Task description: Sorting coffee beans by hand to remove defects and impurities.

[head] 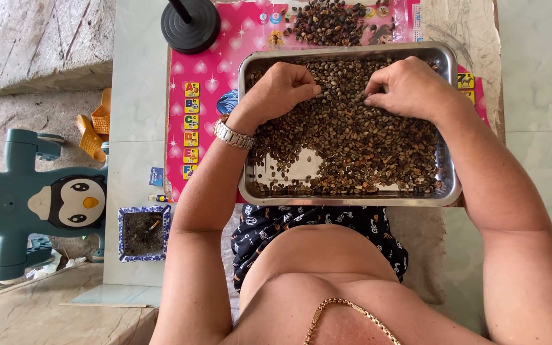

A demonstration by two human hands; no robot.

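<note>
A rectangular steel tray [245,191] filled with many small brown beans [352,137] rests on a pink children's mat [202,112]. My left hand [279,89], with a metal watch [233,135] at the wrist, is curled over the beans at the tray's upper left, fingertips pinched together in them. My right hand [407,86] is curled the same way at the upper right, fingertips down among the beans. Both hands nearly meet at the tray's upper middle. Whether either pinches a bean is hidden.
A separate pile of darker beans [330,22] lies on the mat beyond the tray. A black round stand base [191,24] sits at the upper left. On the floor to the left are a teal penguin toy [46,201], orange sandals [94,124] and a small blue-rimmed square pot [143,233].
</note>
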